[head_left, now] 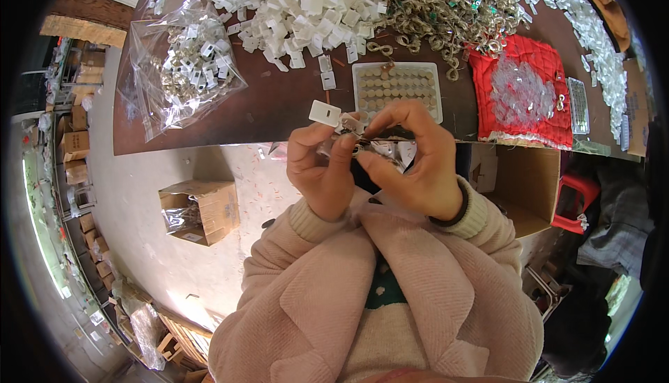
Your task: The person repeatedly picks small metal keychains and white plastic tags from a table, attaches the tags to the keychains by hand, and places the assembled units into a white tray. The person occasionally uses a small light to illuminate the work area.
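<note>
My left hand (322, 167) is closed, pinching a small white plastic case (325, 112) with a dark slot at the table's front edge. Close against it, my right hand (417, 163) is also closed, its thumb and forefinger bent together at the case's right side. Between the fingertips of both hands is a small white and dark part, mostly hidden by the fingers. Just beyond the hands lies a clear tray (436, 115) holding rows of round, coin-like discs.
At the back are heaps of white plastic cases (300, 6) and coiled wires (432, 13) with green boards. A clear bag (139, 97) of parts lies left; a red cloth (488, 115) bearing clear pieces lies right. Cardboard boxes (221, 209) and a red stool (580, 191) stand below.
</note>
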Demonstrator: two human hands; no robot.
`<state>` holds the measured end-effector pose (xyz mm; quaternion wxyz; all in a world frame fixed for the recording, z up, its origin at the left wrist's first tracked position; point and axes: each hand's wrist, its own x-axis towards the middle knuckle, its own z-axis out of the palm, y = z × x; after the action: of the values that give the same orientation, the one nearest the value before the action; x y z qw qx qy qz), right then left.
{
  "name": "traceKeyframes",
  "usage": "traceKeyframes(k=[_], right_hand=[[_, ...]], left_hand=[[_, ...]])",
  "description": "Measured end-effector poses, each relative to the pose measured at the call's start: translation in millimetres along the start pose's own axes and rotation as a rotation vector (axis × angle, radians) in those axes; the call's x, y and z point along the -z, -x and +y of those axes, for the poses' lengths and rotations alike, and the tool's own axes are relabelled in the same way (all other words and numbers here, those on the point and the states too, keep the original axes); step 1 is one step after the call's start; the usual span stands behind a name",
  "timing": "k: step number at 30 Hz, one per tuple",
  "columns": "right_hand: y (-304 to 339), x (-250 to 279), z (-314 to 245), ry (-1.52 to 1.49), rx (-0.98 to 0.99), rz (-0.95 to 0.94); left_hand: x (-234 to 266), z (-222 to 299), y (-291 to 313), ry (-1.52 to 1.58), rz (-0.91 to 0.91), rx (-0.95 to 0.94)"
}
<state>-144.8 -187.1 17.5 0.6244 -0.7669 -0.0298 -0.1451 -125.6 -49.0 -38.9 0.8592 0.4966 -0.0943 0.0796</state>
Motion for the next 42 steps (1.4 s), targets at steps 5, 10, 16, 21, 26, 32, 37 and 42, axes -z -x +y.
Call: traceKeyframes(k=[5,10,16,21,26,32,37,42], right_hand=[[3,-13,3,-0.013,-0.038,0.006],[4,-17,8,-0.041,-0.044,0.019],[4,-18,7,-0.085,-0.100,0.013],[3,-14,3,0.004,-0.010,0.008],[-4,-13,6,0.005,0.069,0.081],[-9,-12,14,-0.550,-0.251,-0.057],[-6,-16,16,-0.028,0.130,-0.039],[-3,-14,15,0.361,0.394,0.001]], left_hand=[[2,-2,0,-0.093,0.024,-0.044],[2,-4,1,-0.102,0.018,-0.099],[4,-6,1,-0.058,0.063,-0.084],[8,-8,1,-0.088,0.057,-0.107],[5,-6,-2,-0.021,-0.009,-0.134],[1,3,-3,0.274,0.077,0.188],[6,4,-5,0.381,0.015,0.224],[10,0,-1,0.262,-0.028,0.184]])
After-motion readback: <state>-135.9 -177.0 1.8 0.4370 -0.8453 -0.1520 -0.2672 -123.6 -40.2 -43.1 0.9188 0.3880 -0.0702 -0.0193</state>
